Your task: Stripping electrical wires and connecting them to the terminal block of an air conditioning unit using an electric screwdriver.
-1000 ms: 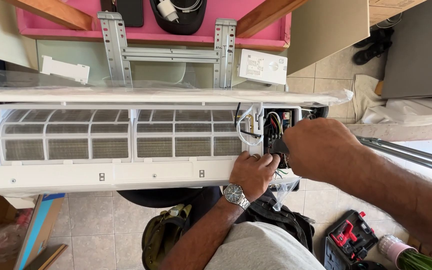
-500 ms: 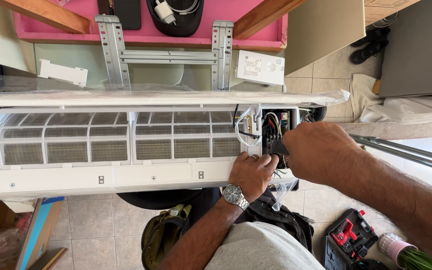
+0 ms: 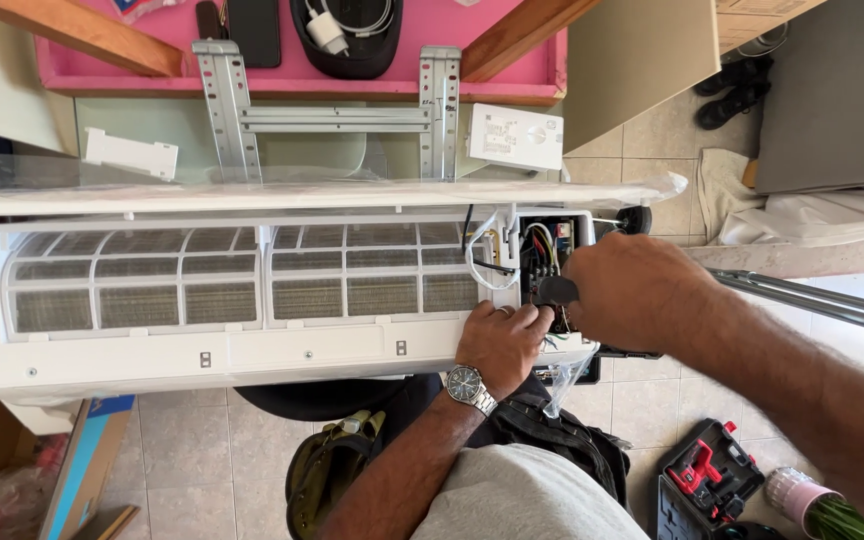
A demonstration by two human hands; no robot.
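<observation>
Two hands are at the right end of the white plastic AC unit, where the wiring compartment is open w/ coloured wires. My right hand has its fingers closed around a black tool handle. My left hand, w/ metal wristwatch, rests just beside it on the smooth casing, fingers curled; what they hold, I cannot tell. Ribbed mesh filters cover the front.

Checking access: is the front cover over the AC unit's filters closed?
No: the front cover is lifted, leaving the mesh filters and the wiring compartment exposed.
</observation>
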